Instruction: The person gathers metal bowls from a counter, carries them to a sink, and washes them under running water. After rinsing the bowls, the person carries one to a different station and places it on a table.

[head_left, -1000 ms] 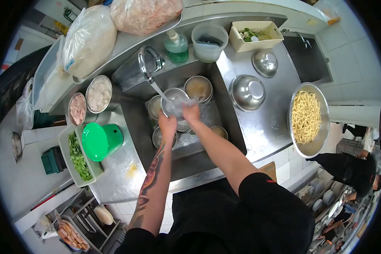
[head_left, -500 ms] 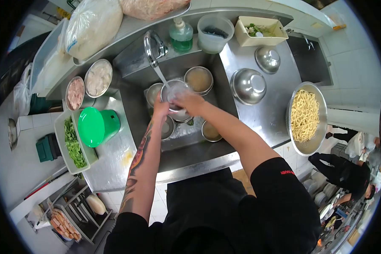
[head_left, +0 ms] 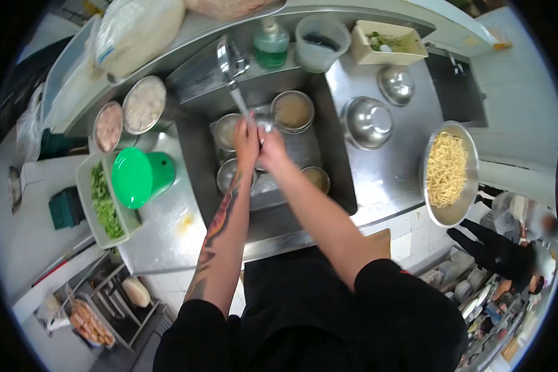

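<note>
Head view: both hands in the sink (head_left: 338, 186) under the tap (head_left: 230, 62). Left hand (head_left: 247, 139) and right hand (head_left: 271, 149) touch, closed round a small steel bowl (head_left: 265, 124) under the water stream, bowl mostly hidden. More bowls around. Green tub (head_left: 139, 177) left, noodle bowl (head_left: 449, 170) right.

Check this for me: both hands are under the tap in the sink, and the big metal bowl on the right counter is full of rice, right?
Not quite. The head view shows both hands, left hand and right hand, under the tap in the sink, but the big metal bowl holds yellow noodles, not rice.
</note>
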`<state>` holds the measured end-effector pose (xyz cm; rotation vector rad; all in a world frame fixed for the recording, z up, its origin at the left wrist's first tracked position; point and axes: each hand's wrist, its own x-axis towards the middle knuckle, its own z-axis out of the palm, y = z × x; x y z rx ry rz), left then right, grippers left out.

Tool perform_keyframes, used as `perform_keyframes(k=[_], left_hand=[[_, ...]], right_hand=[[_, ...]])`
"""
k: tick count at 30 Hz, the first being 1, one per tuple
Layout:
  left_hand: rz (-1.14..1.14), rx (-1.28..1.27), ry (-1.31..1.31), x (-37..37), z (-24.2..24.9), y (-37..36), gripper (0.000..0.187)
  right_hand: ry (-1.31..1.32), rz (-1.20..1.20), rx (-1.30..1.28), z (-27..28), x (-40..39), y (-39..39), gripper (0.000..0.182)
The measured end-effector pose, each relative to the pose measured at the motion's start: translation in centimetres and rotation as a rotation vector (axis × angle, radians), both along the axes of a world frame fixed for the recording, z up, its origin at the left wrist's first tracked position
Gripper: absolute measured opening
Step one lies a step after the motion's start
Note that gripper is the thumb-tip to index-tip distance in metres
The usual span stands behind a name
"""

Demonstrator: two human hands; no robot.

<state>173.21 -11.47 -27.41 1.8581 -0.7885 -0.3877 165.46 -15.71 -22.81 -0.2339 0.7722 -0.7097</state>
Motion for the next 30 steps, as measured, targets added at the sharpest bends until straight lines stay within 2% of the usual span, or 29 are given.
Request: perform_keyframes(k=[1,2,3,4,5,6,7,9,10,11,12,13,14,15,16,17,18,19,20,21,23,24,25,26,27,28,29,30], left_hand=[[0.001,-0.078,-0.174,-2.0,-1.4,0.7,0.046],[0.079,-0.122,0.173,-3.9,-0.8,1.8,0.044],[0.148,-0.152,0.522,-5.1,-0.1,3.6,0.043],[0.065,0.181,0.652,-3.9,-5.7,7.2,0.045],[-0.126,0.616,0.308,-4.3,-3.4,8.9,0.049],[-0.36,0.7,0.03,-4.6,-6.3,11.4,0.057],[-0.547,0.958,-0.289,-5.2,-5.9,13.1,0.046],[-0.757,1.062,-0.545,-4.6,-8.2,16.2,0.03],[-0.777,1.082,-0.59,-4.0,-9.5,17.2,0.025],[-0.792,1.099,-0.637,-3.3,-10.5,17.3,0.022],[-0.789,1.101,-0.633,-2.5,-10.7,17.1,0.022],[-0.763,1.083,-0.607,-1.5,-10.6,17.0,0.018],[-0.732,1.072,-0.583,-0.8,-10.1,16.9,0.015],[-0.67,0.963,-0.578,-0.1,-6.8,15.7,0.015],[-0.602,0.855,-0.579,1.0,-1.8,13.5,0.014],[-0.563,0.758,-0.467,2.1,1.4,11.5,0.013],[-0.527,0.48,-0.278,3.6,1.2,10.2,0.017],[-0.582,0.419,-0.17,4.5,4.5,7.7,0.023],[-0.624,0.433,-0.159,5.3,6.2,5.3,0.022],[-0.669,0.493,-0.086,5.9,8.0,2.9,0.022],[-0.785,0.333,0.053,7.0,8.3,-1.3,0.02],[-0.781,0.325,0.045,7.0,8.5,-2.5,0.02],[-0.705,0.26,-0.012,6.8,8.6,-3.6,0.02],[-0.628,0.193,-0.07,6.4,8.7,-4.6,0.021],[-0.623,0.184,-0.078,5.2,8.4,-5.0,0.021],[-0.374,0.094,-0.205,3.3,7.5,-4.6,0.021],[-0.125,0.01,-0.325,1.3,7.1,-3.5,0.022],[-0.118,0.012,-0.328,-0.8,7.1,-2.4,0.022]], right_hand=[[0.198,-0.011,0.13,1.4,-0.5,0.5,0.021],[0.592,0.224,-0.247,0.1,-2.0,0.9,0.027],[0.702,0.391,-0.581,-1.8,-4.2,0.8,0.038],[0.725,0.303,-0.804,0.6,-6.1,0.1,0.04],[0.741,0.224,-1.022,4.3,-8.0,-1.0,0.042],[0.692,0.217,-1.055,6.5,-10.2,-3.5,0.045],[0.637,0.215,-1.087,8.8,-13.0,-6.8,0.047],[0.775,0.139,-0.937,14.4,-19.2,-15.3,0.04],[0.834,0.099,-0.857,17.2,-22.3,-19.4,0.041],[0.885,0.05,-0.755,16.6,-25.2,-25.0,0.044],[0.845,0.06,-0.758,15.4,-27.6,-30.6,0.047],[1.042,0.103,-0.775,15.1,-28.7,-33.9,0.046],[1.232,0.152,-0.788,14.5,-29.2,-36.1,0.045],[1.214,0.171,-0.788,13.3,-29.6,-37.9,0.045],[1.604,0.245,-0.925,11.6,-29.6,-39.2,0.042],[1.994,0.322,-1.054,10.1,-28.9,-39.4,0.039],[1.844,0.132,-1.367,10.7,-26.7,-37.4,0.038],[1.641,-0.072,-1.656,11.7,-23.6,-33.9,0.038],[1.325,0.023,-1.679,11.2,-20.1,-30.2,0.038],[1.029,0.161,-1.581,11.0,-16.0,-23.5,0.04],[1.012,0.613,-1.562,10.3,-9.7,-12.7,0.056],[0.829,0.799,-1.414,6.6,-7.9,-10.2,0.057],[0.871,0.931,-1.292,4.1,-5.6,-9.1,0.048],[0.876,0.923,-1.305,2.1,-4.4,-8.4,0.048],[0.732,0.826,-1.031,0.2,-3.4,-8.0,0.04],[0.58,0.73,-0.756,-0.8,-2.4,-7.4,0.033],[0.573,0.737,-0.756,-1.1,-1.5,-6.7,0.033],[0.379,0.495,-0.439,-1.3,-0.5,-6.3,0.024]])
